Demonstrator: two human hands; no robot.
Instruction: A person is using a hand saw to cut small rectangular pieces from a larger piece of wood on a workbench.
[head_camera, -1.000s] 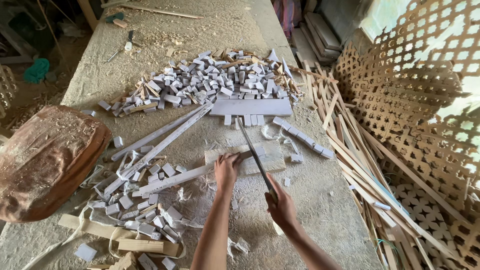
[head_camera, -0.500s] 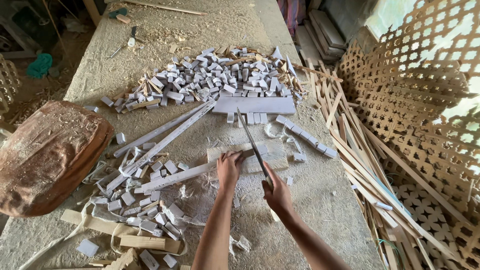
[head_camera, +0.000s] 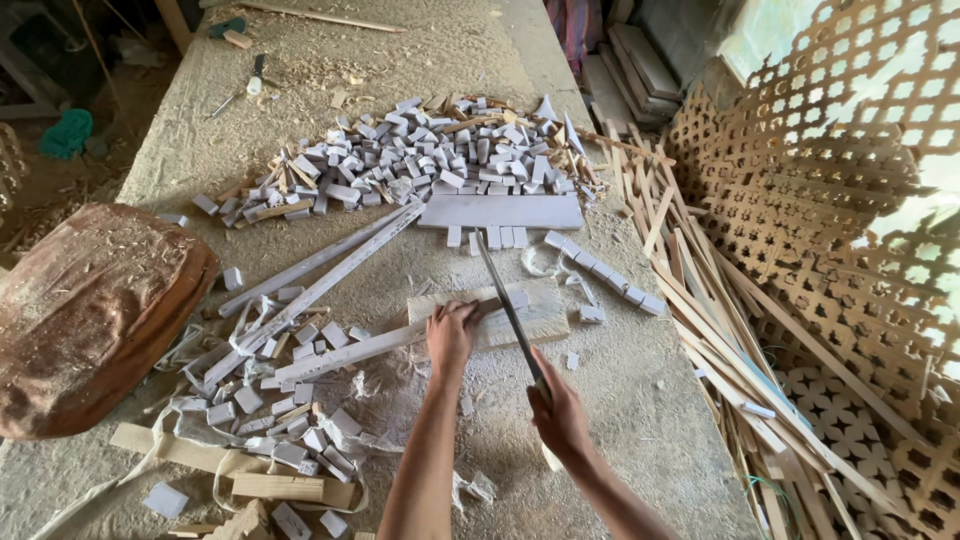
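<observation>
Saw (head_camera: 505, 305) still slanted; left hand (head_camera: 452, 335) steadies strip (head_camera: 350, 352).

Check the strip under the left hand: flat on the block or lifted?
Flat. The white strip lies along the wooden block, pinned by the left hand.

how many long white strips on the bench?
3: two strips side by side running diagonally mid-bench; one strip under the left hand. Scraps may hide more.

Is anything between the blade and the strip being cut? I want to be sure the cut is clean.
Nothing visible. The blade in the right hand lies right over the white strip on the wooden block; the left hand presses the strip just beside it.
</observation>
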